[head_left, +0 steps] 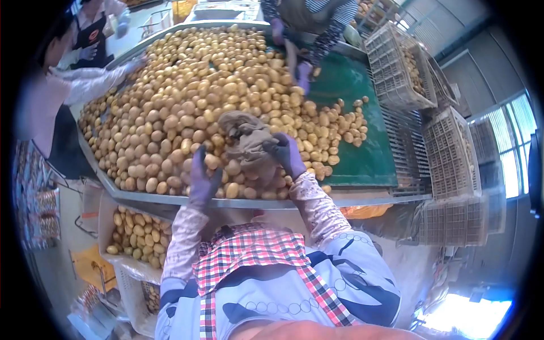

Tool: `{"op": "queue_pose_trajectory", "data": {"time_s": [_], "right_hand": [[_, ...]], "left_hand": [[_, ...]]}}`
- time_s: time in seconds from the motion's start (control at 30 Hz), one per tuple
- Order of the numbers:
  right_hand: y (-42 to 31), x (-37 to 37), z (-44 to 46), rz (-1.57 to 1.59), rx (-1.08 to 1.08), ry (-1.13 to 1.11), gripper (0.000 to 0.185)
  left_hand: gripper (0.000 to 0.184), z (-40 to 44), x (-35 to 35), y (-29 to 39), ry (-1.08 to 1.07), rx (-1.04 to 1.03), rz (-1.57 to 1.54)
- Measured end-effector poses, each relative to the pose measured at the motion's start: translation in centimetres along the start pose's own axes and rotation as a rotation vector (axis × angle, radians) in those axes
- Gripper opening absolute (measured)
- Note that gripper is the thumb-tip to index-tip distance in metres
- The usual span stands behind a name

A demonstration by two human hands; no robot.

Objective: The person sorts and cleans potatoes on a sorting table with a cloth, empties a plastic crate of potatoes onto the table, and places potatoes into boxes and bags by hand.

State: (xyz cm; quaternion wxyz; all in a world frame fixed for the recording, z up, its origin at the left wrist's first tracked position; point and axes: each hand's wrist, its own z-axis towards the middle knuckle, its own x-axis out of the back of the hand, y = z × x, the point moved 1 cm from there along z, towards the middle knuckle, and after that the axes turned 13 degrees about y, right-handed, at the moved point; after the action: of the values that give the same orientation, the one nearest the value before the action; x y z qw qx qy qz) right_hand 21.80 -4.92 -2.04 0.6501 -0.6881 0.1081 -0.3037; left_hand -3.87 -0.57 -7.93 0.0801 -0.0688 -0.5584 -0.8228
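A wide heap of potatoes covers most of the sorting table. My right hand, in a purple glove with dark fingers, grips a crumpled brown cloth that lies over the potatoes. To the left of the cloth, my left hand wears a matching glove. Its thumb and fingers are apart, close beside a few potatoes at the near edge, and nothing shows held in it.
Green belt shows at right, beside metal slats. Plastic crates stand further right. A crate of potatoes sits below the table's metal rim. Co-workers reach in from the left and far side.
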Motion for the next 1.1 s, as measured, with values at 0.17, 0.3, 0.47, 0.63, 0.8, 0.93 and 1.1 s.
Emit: {"op": "queue_pose_trajectory", "data": {"time_s": [0.17,0.3,0.47,0.63,0.8,0.93,1.1], "right_hand": [[-8.6,7.1,1.7,0.567,0.149,0.010,0.027],[-13.3,13.9,5.9,0.359,0.310,0.229,0.027],[-5.2,18.1,10.6,-0.408,0.798,0.645,0.045],[11.7,4.9,9.0,-1.104,0.335,0.001,0.064],[9.9,-1.0,18.5,-0.910,0.415,0.031,0.063],[9.1,-5.7,30.8,-0.796,0.429,0.013,0.060],[11.0,-7.1,31.4,-0.776,0.469,0.055,0.054]], "left_hand": [[0.077,5.5,-11.7,1.9,-0.213,-0.229,0.293],[0.054,8.9,-15.5,8.2,-0.194,-0.233,-0.002],[0.060,12.6,-14.4,6.9,0.148,-0.205,0.055],[0.072,8.7,-17.0,-0.1,-0.158,-0.555,0.863],[0.067,13.8,-20.3,-1.7,-0.271,-0.466,0.903],[0.069,24.0,-24.3,-7.5,-0.422,-0.219,1.111],[0.065,27.3,-24.1,-9.6,-0.497,-0.172,1.111]]}}
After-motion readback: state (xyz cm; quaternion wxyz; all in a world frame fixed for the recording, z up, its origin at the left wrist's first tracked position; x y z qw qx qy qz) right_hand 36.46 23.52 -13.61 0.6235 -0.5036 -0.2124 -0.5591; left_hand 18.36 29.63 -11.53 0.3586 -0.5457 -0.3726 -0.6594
